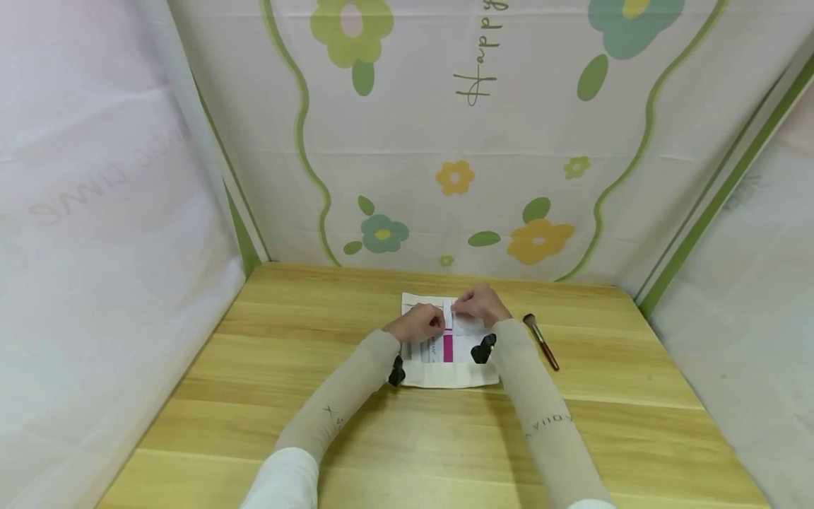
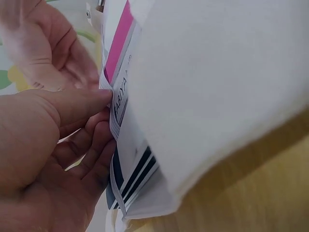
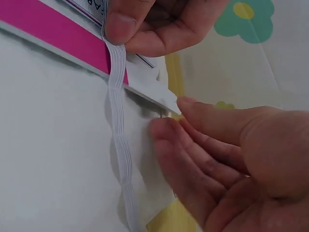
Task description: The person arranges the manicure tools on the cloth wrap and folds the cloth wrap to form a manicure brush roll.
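A cream cloth organizer (image 1: 450, 376) lies opened flat on the table, a white elastic band (image 3: 120, 125) running across its inside. My left hand (image 1: 418, 323) pinches the elastic between thumb and fingers, as the left wrist view shows up close. Under the band sits a flat white packet with a magenta stripe (image 1: 448, 348) and printed lettering. At the packet's white end, my right hand (image 3: 217, 159) pinches the corner between thumb and fingertips. A dark-striped packet (image 2: 140, 174) shows lower along the elastic, partly covered by the cloth flap (image 2: 217, 87).
A makeup brush (image 1: 542, 343) with a dark red handle lies on the wooden table (image 1: 305, 304) to the right of the organizer. Floral fabric walls (image 1: 407, 141) stand at the back and both sides. Black wrist cameras (image 1: 485, 349) sit close over the organizer.
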### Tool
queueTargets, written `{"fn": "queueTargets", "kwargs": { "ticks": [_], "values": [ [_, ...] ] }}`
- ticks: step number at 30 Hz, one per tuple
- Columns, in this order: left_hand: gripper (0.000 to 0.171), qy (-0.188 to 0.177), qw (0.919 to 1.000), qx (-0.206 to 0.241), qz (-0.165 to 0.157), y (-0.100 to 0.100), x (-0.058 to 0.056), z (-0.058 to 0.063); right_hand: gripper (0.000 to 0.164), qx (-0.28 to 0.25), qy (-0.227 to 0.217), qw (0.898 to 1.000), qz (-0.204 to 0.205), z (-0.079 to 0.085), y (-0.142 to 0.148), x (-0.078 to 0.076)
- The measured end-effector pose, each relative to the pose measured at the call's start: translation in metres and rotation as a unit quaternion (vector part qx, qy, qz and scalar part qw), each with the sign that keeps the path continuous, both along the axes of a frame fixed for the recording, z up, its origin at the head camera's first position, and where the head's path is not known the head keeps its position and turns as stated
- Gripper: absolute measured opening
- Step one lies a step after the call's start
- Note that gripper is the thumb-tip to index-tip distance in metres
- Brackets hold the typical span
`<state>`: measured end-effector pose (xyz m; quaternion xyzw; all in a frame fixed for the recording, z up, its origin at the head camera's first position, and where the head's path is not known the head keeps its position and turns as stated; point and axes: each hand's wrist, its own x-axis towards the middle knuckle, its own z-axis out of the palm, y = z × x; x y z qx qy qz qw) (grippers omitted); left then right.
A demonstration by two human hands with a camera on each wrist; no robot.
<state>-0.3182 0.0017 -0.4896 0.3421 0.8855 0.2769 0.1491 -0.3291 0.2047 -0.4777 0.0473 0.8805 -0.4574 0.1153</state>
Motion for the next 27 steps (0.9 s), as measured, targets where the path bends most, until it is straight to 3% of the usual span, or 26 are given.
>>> {"fn": "queueTargets", "kwargs": {
  "ticks": [3,6,9,19,27],
  "values": [
    [0.011,0.0,1.0,0.005,-0.003,-0.001,-0.001,-0.001,0.024,0.075,0.078,0.993,0.047,-0.002,-0.002,-0.009],
    [0.011,0.001,1.0,0.005,-0.005,-0.001,-0.002,-0.002,0.028,0.099,0.127,0.982,0.103,-0.005,-0.004,-0.014],
    [0.012,0.0,1.0,0.003,-0.004,0.0,-0.001,-0.001,0.025,0.099,0.149,0.976,0.128,-0.009,-0.007,-0.015],
    [0.015,0.016,0.9998,-0.006,-0.005,0.001,0.001,0.001,0.014,0.106,0.183,0.969,0.13,-0.017,-0.009,-0.009],
    [0.014,0.015,0.9998,-0.008,-0.003,0.001,0.005,0.005,0.012,0.106,0.187,0.969,0.121,-0.021,-0.01,0.003]
  ]
}}
